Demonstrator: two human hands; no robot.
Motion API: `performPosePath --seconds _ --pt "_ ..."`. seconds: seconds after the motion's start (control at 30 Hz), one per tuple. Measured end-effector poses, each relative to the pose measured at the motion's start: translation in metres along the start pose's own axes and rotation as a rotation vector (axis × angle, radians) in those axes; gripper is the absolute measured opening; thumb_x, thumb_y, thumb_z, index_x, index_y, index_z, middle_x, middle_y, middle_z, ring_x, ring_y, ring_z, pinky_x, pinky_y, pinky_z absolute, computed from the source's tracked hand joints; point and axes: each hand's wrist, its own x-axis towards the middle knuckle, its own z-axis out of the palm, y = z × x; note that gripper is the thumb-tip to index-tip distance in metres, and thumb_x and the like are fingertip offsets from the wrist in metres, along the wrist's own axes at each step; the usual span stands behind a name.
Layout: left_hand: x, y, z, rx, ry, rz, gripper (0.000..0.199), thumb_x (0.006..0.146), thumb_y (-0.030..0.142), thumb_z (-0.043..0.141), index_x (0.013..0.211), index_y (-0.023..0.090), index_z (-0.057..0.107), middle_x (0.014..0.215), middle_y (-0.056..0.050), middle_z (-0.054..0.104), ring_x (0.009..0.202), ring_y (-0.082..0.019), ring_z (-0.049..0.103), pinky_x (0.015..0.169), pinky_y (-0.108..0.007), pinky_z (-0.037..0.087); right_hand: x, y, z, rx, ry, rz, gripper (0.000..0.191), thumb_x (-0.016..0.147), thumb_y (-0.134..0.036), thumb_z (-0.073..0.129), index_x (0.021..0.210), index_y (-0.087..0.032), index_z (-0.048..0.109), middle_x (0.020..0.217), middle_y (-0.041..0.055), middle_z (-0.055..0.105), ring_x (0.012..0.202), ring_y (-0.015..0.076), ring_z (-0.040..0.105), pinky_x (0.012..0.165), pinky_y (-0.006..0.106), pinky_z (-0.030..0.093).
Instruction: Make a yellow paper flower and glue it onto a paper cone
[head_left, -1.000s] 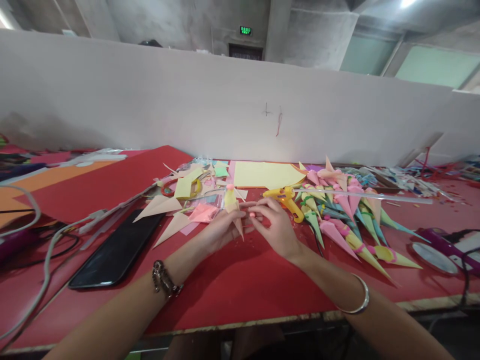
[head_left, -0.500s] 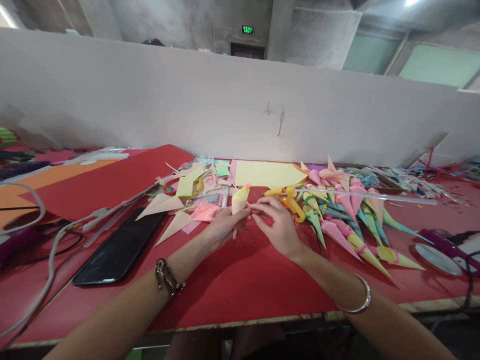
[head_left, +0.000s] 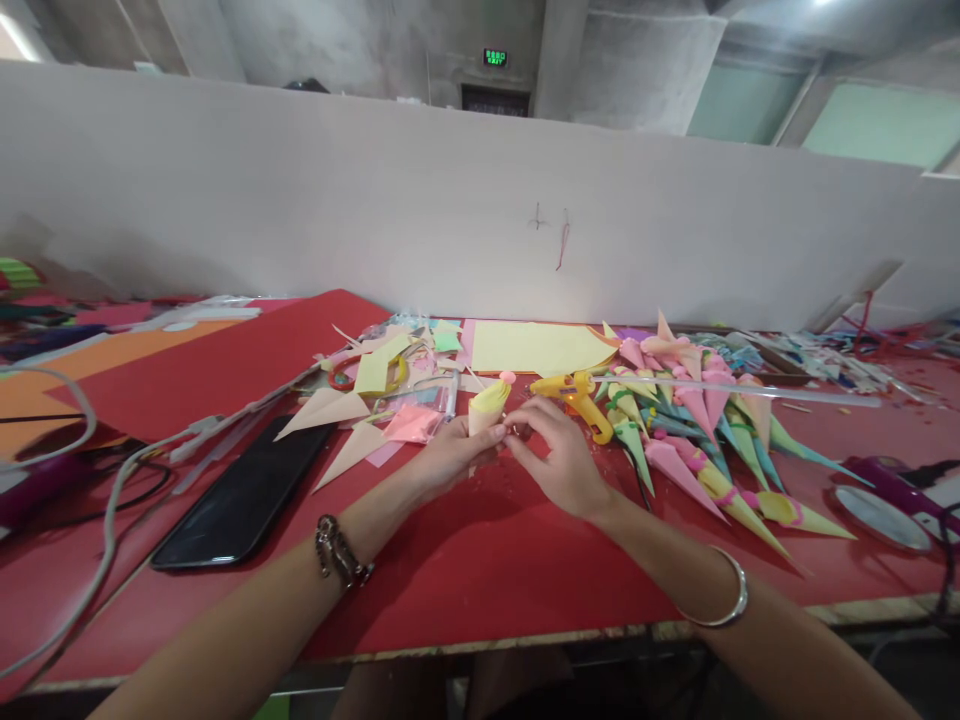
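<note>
A pale yellow paper cone (head_left: 485,412) with a brighter yellow pleated top and a pink tip is pinched in my left hand (head_left: 448,455), over the middle of the red table. Part of the cone is hidden behind the fingers. My right hand (head_left: 559,455) is close beside it, thumb and forefinger pressed together near the left fingertips. What those right fingers hold, if anything, is too small to make out. Just beyond the right hand lies a yellow glue gun (head_left: 577,398) with a clear glue stick (head_left: 735,388) reaching out to the right.
Many finished-looking paper cones (head_left: 701,400) are heaped on the right. To the left are a black phone (head_left: 240,500), loose paper cones (head_left: 349,455), scissors (head_left: 395,375) and a white cable (head_left: 111,500). Yellow paper (head_left: 536,345) lies before the white partition (head_left: 337,200).
The cone has tilted and shifted slightly to the right, showing more of its pleated top. My right fingers have curled in closer to the left fingertips.
</note>
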Motion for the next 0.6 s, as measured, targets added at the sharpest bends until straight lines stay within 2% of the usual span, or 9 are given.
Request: performPosePath --seconds 0.1,0.23,0.3,0.47,0.53,0.6 --pt "-0.001 0.001 0.001 -0.018 -0.079 0.031 0.036 0.056 0.042 0.07 0.062 0.012 0.052 0.048 0.007 0.039 0.042 -0.002 0.026 0.042 -0.018 0.019 0.0 -0.002 0.001 0.059 0.01 0.014 0.006 0.078 -0.014 0.048 0.076 -0.019 0.052 0.072 -0.0004 0.047 0.067 0.0119 0.047 0.063 0.024 0.04" --pt "-0.003 0.004 0.004 -0.05 -0.127 0.03 0.037 0.056 0.042 0.07 0.059 0.013 0.046 0.049 0.007 0.038 0.043 -0.002 0.027 0.044 -0.018 0.019 -0.001 -0.006 0.001 0.161 0.036 0.03 0.008 0.079 -0.015 0.046 0.074 -0.019 0.05 0.07 -0.0007 0.048 0.067 0.0117 0.047 0.063 0.025 0.04" --pt "-0.004 0.005 0.004 -0.046 -0.122 0.021 0.036 0.057 0.041 0.07 0.06 0.013 0.046 0.051 0.007 0.039 0.043 -0.002 0.027 0.043 -0.019 0.018 -0.002 -0.007 -0.001 0.198 0.079 0.025 0.01 0.081 -0.015 0.044 0.073 -0.019 0.049 0.071 -0.0005 0.048 0.068 0.0116 0.047 0.063 0.025 0.04" --pt "0.0 0.004 -0.001 -0.019 -0.065 -0.029 0.034 0.061 0.041 0.067 0.064 0.013 0.048 0.049 0.008 0.035 0.04 -0.002 0.021 0.042 -0.02 0.013 0.0 -0.008 -0.009 0.249 0.302 0.041 0.009 0.083 -0.017 0.042 0.079 -0.02 0.049 0.07 -0.0016 0.047 0.063 0.0099 0.047 0.059 0.023 0.041" --pt "0.001 0.002 -0.002 -0.017 -0.055 -0.032 0.033 0.061 0.04 0.067 0.069 0.013 0.05 0.052 0.008 0.038 0.04 -0.002 0.021 0.042 -0.021 0.013 0.001 -0.007 -0.01 0.229 0.305 0.05 0.009 0.082 -0.017 0.043 0.083 -0.021 0.051 0.075 -0.0001 0.051 0.067 0.0109 0.05 0.061 0.024 0.043" --pt "0.002 0.0 -0.001 -0.022 -0.052 -0.03 0.033 0.061 0.039 0.068 0.073 0.012 0.052 0.055 0.007 0.041 0.042 -0.002 0.023 0.042 -0.021 0.014 0.001 -0.006 -0.009 0.204 0.248 0.044 0.01 0.082 -0.018 0.044 0.084 -0.02 0.054 0.079 0.0015 0.054 0.073 0.0124 0.052 0.064 0.025 0.044"
